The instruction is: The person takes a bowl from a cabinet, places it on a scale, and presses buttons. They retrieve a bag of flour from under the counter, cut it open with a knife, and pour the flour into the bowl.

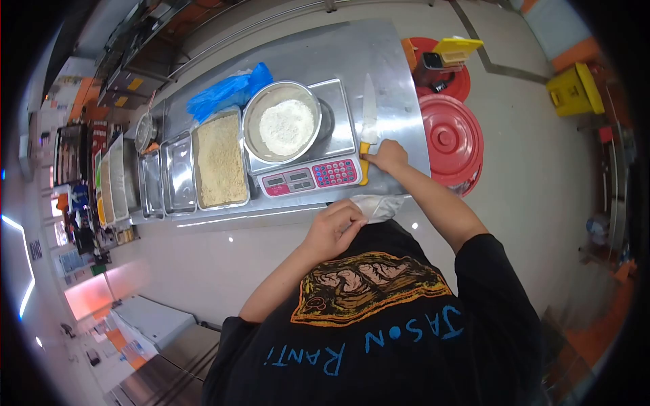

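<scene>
My right hand [389, 157] is closed at the knife [368, 108], its fingertips on the yellow handle and the blade pointing away from me. The knife lies on the steel table beside a pink and white scale [311, 177]. On the scale's plate rests a metal bowl [247, 125] of white flour [286, 127]. My left hand [336, 229] is curled near the table's front edge, against a crumpled silvery-grey cloth or bag [379, 207]. What its fingers hold is hidden.
Left of the scale is a tray of beige crumbs [221, 159], with a blue plastic bag [230, 91] behind it. Farther left are metal trays [179, 172]. Red lidded bins [450, 139] stand right of the steel table [352, 44]. A yellow bin [575, 91] is farther right.
</scene>
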A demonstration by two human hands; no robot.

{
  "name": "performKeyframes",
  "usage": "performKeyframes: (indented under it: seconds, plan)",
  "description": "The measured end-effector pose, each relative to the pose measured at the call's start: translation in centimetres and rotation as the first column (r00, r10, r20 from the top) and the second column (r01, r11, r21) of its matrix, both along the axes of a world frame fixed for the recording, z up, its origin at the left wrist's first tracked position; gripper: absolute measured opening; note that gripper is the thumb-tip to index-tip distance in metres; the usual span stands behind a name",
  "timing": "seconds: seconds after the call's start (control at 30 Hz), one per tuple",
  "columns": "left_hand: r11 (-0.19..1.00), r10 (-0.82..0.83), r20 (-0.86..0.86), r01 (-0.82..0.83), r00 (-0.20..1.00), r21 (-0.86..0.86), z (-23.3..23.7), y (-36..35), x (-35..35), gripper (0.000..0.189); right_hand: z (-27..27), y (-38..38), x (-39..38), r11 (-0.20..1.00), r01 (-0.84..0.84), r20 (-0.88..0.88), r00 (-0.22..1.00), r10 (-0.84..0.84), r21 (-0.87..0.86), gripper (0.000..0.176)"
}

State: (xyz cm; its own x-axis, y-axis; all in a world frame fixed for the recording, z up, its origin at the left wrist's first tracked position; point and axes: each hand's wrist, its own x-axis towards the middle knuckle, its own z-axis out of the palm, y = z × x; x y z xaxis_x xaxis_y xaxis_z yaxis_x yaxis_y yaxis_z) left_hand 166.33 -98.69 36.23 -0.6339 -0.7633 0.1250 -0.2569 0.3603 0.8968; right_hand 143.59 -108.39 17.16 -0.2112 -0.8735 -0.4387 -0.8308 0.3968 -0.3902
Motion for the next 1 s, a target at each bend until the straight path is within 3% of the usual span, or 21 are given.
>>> performKeyframes:
  seconds: [0.1,0.13,0.33,0.43,0.53,0.63,0.67,0.7,0.73,0.8,0.87,0.93,0.97,1.0]
  plan:
    - [1.000,-0.024,-0.007,0.024,1.000,0.002,-0.1,-1.3,-1.6,0.006,1.2,0.5,-0.8,0.998,0.061,0.104,0.993,-0.064,0.030,0.054]
    - [0.999,-0.033,-0.009,0.033,0.999,-0.001,0.1,-1.6,-2.3,0.006,1.1,0.8,-1.1,0.995,0.101,0.054,0.994,-0.100,-0.021,0.045]
    - [0.995,-0.096,-0.001,0.096,0.995,-0.026,0.3,-3.8,-6.1,0.004,-2.9,3.2,-4.9,0.991,0.082,-0.105,0.990,-0.093,-0.105,0.052]
    - [0.995,-0.098,0.036,0.098,0.995,-0.018,-0.1,-4.8,-7.3,0.003,-6.7,4.4,-7.2,0.969,0.146,-0.069,0.984,-0.163,-0.199,0.054]
    - [0.996,-0.092,0.019,0.092,0.996,-0.012,-1.1,-5.2,-8.2,0.005,-4.2,6.1,-9.6,0.948,0.177,0.055,0.984,-0.168,-0.264,0.044]
    - [0.999,-0.046,-0.016,0.046,0.999,-0.004,-2.7,-5.9,-8.7,0.006,-2.0,7.7,-13.3,0.951,0.300,0.391,0.887,-0.247,-0.080,0.032]
    - [1.000,-0.007,-0.037,0.007,0.999,0.001,-3.5,-6.1,-8.9,0.006,2.1,9.1,-14.1,0.932,0.359,0.516,0.791,-0.329,0.045,0.021]
    - [0.999,0.035,-0.057,-0.035,0.998,0.005,-4.3,-6.5,-9.3,0.006,3.6,10.6,-14.6,0.921,0.389,0.527,0.783,-0.331,0.001,0.017]
    - [0.997,0.073,-0.049,-0.073,0.996,-0.004,-4.9,-6.8,-9.6,0.008,5.9,12.4,-14.5,0.861,0.509,0.642,0.655,-0.399,0.015,0.017]
    - [0.987,0.161,-0.050,-0.161,0.986,0.002,-5.9,-6.9,-10.6,0.009,9.1,15.0,-12.1,0.551,0.832,0.809,0.367,-0.459,-0.065,0.018]
    - [0.968,0.250,-0.067,-0.250,0.966,0.004,-6.5,-7.0,-11.4,0.011,11.3,16.6,-7.2,0.207,0.966,0.888,0.229,-0.399,-0.156,0.018]
    - [0.959,0.283,-0.072,-0.284,0.956,-0.005,-7.4,-7.8,-11.5,0.012,11.2,18.2,-2.0,0.124,0.983,0.945,0.167,-0.281,-0.137,0.014]
    - [0.954,0.298,-0.074,-0.300,0.952,-0.008,-7.6,-8.1,-11.6,0.012,9.3,19.8,-0.1,0.313,0.939,0.917,0.245,-0.316,-0.144,0.015]
    - [0.955,0.294,-0.079,-0.297,0.952,-0.021,-7.6,-8.3,-11.8,0.012,10.4,20.7,0.4,0.595,0.796,0.854,0.383,-0.353,-0.111,0.018]
